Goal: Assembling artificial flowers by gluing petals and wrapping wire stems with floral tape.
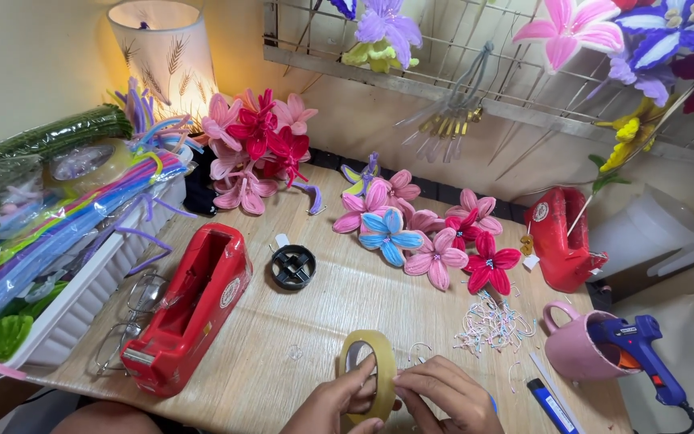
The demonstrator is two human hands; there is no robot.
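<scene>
Both hands meet on a roll of clear tape (pixel 369 371), held upright on edge over the wooden table (pixel 339 301), near its front edge. The left hand (pixel 337 402) grips the roll from below and the side, fingers closed on its rim. The right hand (pixel 447 394) has its fingertips pinched together against the roll's outer face.

Taking the roll as the landmark: a red tape dispenser (pixel 186 309) lies to its left, with glasses (pixel 126 317) beyond that. A small black spool core (pixel 293 266) sits behind and left of the roll. Behind it lies a cluster of pink, blue and red flowers (pixel 431 237). A pile of short wire bits (pixel 491 324) lies behind and to its right, and farther right stands a pink mug (pixel 576 345) holding a blue glue gun (pixel 640 350).
</scene>
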